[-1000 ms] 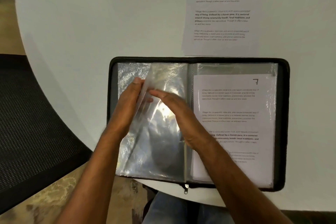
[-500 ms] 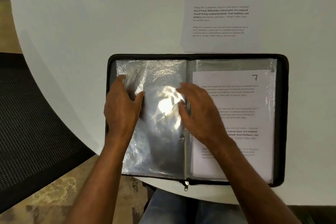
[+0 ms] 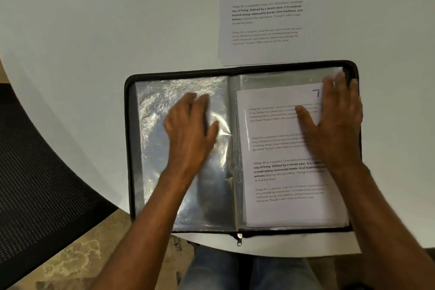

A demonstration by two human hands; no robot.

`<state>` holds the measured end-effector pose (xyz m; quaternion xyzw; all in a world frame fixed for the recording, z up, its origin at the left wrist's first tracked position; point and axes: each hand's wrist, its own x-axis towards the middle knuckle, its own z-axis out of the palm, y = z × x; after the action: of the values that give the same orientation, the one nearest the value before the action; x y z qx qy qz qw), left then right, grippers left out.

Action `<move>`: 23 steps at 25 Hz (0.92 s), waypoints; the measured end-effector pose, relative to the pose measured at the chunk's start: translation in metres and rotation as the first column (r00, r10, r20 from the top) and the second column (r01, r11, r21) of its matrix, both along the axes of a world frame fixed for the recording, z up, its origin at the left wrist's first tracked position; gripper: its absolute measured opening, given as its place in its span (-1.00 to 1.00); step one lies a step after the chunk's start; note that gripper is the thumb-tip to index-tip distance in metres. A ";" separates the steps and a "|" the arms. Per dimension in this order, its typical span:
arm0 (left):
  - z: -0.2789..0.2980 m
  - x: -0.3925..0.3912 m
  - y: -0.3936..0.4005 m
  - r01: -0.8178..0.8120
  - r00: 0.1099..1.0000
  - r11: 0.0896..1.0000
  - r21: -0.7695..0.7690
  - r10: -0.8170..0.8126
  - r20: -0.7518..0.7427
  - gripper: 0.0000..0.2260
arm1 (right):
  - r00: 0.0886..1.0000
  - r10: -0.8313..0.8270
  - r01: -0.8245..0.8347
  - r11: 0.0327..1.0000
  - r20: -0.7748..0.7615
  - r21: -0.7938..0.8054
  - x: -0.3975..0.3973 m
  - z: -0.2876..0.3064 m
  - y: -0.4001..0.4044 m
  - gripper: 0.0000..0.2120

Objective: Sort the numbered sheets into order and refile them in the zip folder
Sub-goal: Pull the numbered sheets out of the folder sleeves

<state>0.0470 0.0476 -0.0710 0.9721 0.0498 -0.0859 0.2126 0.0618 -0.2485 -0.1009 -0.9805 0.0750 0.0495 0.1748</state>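
Now left hand [image 3: 190, 129] is pressing flat on empty sleeves [image 3: 164, 148], steadying zip folder [image 3: 128, 148]; right hand [image 3: 339, 122], fingers open, is reaching sheet 7's [image 3: 282, 172] corner.

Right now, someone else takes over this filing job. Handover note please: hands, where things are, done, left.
Left hand: flat on the empty clear sleeves of the left page, gripping nothing.
Right hand: flat on the sleeved sheet marked 7, fingers at its top right corner.
Zip folder: lies open on the white table, zip pull at the near edge.
Loose sheets: lying on the table beyond the folder, numbers not visible.
Done: sheet 7 sits in a sleeve.
Left: order and file the loose sheets, zip shut.
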 end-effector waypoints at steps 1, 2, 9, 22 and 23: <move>0.000 0.001 -0.010 0.070 0.998 0.997 -0.032 -0.070 -0.003 -0.49 | 1.000 -0.003 0.001 0.998 -0.027 -0.059 0.000 -0.001 -0.001 -0.26; 0.000 0.002 -0.020 0.125 0.992 0.990 -0.060 -0.125 0.000 -0.51 | 0.999 -0.002 -0.001 0.995 -0.036 -0.101 -0.001 -0.003 -0.001 -0.27; -0.001 0.052 -0.065 0.253 0.967 0.953 -0.169 -0.245 0.066 -0.51 | 0.990 -0.037 0.037 0.999 0.137 -0.002 -0.008 -0.005 0.009 -0.62; 0.001 0.100 -0.062 0.362 0.928 0.880 -0.308 -0.370 0.032 -0.70 | 0.918 -0.389 0.259 0.733 0.076 0.628 -0.003 0.050 0.017 -0.45; 0.001 0.101 -0.060 0.360 0.928 0.875 -0.323 -0.370 0.033 -0.65 | 0.905 -0.425 0.294 0.680 0.035 0.672 -0.001 0.051 0.018 -0.44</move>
<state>0.1481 -0.0124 -0.0697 0.9143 -0.1460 -0.1460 0.3484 0.0604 -0.2308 -0.0500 -0.8230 0.2278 -0.0555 0.5174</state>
